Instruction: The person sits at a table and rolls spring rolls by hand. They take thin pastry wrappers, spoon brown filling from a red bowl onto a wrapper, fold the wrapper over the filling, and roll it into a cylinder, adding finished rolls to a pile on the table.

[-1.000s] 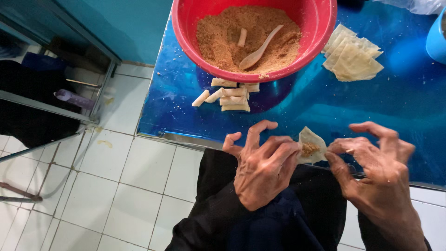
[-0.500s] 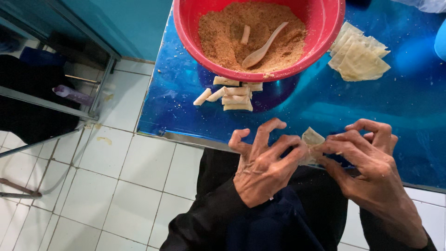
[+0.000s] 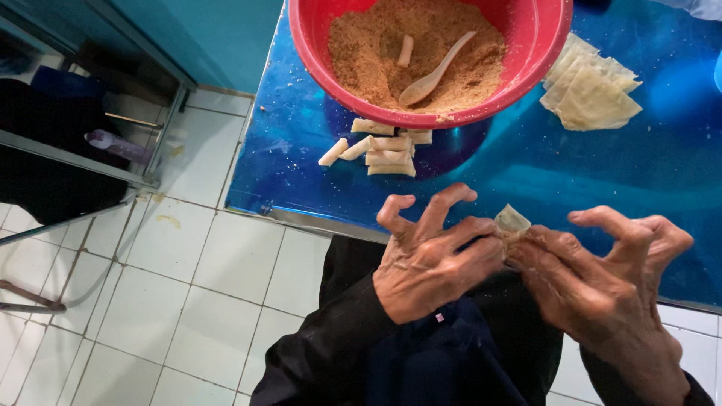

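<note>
Over the worktop's near edge, left hand (image 3: 432,263) and right hand (image 3: 602,289) pinch a small pastry wrapper (image 3: 511,222) between fingertips, spare fingers splayed. Best rolled tight and even, I'd say, to match the finished rolls (image 3: 383,146) beside the red bowl (image 3: 316,45).

A small pastry wrapper (image 3: 512,223), half folded, pinched between two hands

The wrapper is pale beige and thin, folded into a small packet whose squarish top corner sticks up. The left hand (image 3: 432,256) and the right hand (image 3: 602,278) pinch it from either side with their fingertips, holding it near the near edge of the blue surface (image 3: 526,173).
</note>
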